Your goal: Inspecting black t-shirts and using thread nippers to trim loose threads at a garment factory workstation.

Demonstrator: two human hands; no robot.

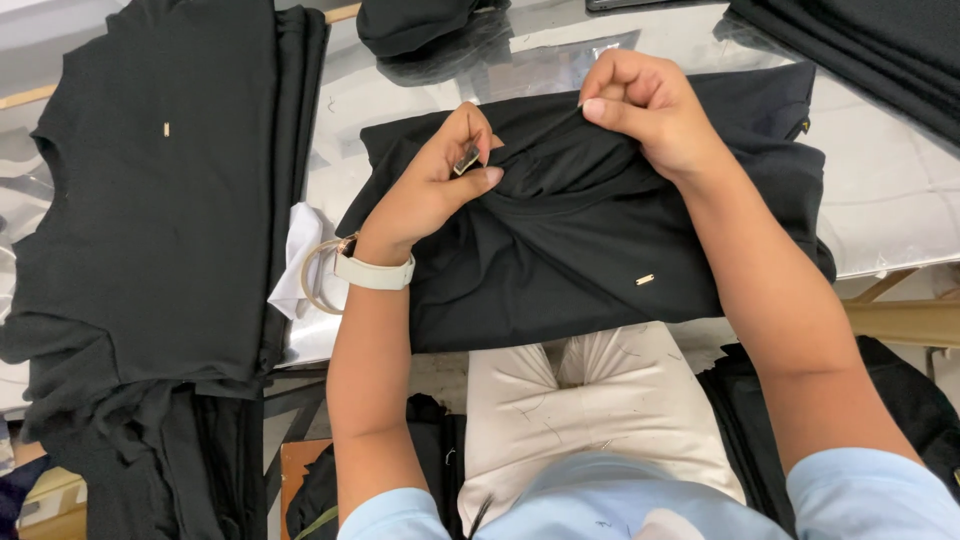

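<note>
A black garment point(590, 250) lies bunched on the glossy table point(880, 190) in front of me, with a small gold metal tag on its lower right. My left hand point(430, 185), wearing a white wristband and a thin bangle, pinches a small dark label against the fabric near the garment's upper middle. My right hand point(645, 105) is closed on a fold of the same black fabric just to the right, pulling it up slightly.
A stack of flat black shirts point(160, 200) lies at the left, hanging over the table edge. More dark folded garments point(860, 45) sit at the top right and top middle. White cloth or paper point(297, 255) peeks out beside the stack.
</note>
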